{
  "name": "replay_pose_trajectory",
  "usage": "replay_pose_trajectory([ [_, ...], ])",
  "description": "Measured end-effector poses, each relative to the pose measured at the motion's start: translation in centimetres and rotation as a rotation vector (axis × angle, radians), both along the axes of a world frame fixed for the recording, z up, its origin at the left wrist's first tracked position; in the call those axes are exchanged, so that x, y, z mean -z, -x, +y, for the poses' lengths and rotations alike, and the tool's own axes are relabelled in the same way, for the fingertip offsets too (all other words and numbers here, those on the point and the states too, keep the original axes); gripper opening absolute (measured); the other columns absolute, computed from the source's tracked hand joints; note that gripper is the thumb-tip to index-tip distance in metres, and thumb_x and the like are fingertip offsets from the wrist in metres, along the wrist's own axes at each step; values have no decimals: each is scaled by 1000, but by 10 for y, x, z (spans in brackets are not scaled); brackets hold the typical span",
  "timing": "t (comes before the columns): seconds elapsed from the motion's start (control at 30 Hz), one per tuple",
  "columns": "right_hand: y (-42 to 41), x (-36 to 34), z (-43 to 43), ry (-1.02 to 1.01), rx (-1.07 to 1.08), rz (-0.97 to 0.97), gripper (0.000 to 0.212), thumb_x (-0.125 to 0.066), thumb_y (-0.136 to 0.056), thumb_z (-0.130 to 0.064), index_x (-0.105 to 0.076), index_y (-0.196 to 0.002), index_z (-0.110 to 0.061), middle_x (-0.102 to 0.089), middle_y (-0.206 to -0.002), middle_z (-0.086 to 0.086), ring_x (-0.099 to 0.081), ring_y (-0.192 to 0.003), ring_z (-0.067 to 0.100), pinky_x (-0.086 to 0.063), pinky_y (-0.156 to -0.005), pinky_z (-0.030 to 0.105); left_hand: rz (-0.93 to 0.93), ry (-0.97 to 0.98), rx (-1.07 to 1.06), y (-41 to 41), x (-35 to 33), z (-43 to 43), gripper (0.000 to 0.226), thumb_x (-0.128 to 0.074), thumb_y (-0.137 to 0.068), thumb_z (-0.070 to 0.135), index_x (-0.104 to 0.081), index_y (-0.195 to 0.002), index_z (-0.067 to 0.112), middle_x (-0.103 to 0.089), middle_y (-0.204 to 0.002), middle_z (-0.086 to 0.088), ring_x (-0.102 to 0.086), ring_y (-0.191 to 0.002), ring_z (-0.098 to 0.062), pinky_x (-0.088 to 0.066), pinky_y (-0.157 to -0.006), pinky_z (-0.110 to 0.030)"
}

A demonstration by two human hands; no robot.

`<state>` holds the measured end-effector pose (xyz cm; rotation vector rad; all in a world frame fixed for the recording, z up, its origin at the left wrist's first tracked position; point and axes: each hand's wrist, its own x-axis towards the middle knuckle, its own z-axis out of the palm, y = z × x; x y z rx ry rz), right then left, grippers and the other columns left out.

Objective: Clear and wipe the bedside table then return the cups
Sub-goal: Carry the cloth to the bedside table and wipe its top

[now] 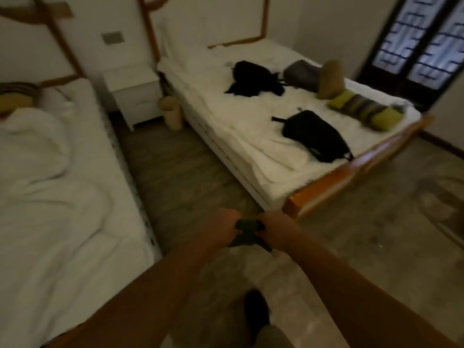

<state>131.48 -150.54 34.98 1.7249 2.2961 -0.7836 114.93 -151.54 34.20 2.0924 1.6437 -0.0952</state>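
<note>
- At 6 o'clock, nearest, a dark shoe (256,310) stands on the pale floor (364,234), with both bare forearms reaching forward above it.
- Just beyond, the left hand (221,229) and right hand (273,231) are side by side. The fingers of each are clenched round a dark green cloth (247,233) held between them, and its loose ends hang below.
- At 9 o'clock lies a bed (50,184) with rumpled white bedding.
- At 2 o'clock a wooden-framed bed (251,146) carries a black bag (315,136), a second black bag (253,79) and a striped bolster (364,110).
- At 11 o'clock, far off between the beds, the white bedside counter (130,81) stands against the wall, with a tan bin (172,111) just beside it.
</note>
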Motion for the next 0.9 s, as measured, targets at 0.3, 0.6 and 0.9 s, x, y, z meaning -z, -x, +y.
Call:
replay_pose_trajectory([
  [0.3, 150, 27, 254, -39, -260, 42, 14, -59, -89, -28, -66, -94, -18, -66, -87, 4, -64, -80, 21, -55, -79, 37, -15, 16, -290, 141, 1, 201, 27, -52, -96, 21, -65, -109, 2, -65, -113, -16, -61, -103, -27, -46, -95, -35],
  [0.6, 294, 4, 475, -33, -469, 46, 13, -59, -88, -31, -64, -95, -21, -64, -91, 2, -58, -80, 17, -50, -78, 33, -25, 61, -526, 274, -15, 386, 26, -55, -94, 29, -66, -107, 10, -66, -104, -10, -63, -97, -24, -51, -92, -35],
  [0.9, 483, 14, 671, -51, -596, 5, 22, -53, -93, -27, -65, -106, -14, -65, -107, 7, -62, -97, 24, -47, -79, 30, -109, 37, -624, 456, 2, 571, 27, -54, -96, 26, -64, -101, 1, -65, -105, -18, -61, -97, -28, -44, -88, -28],
])
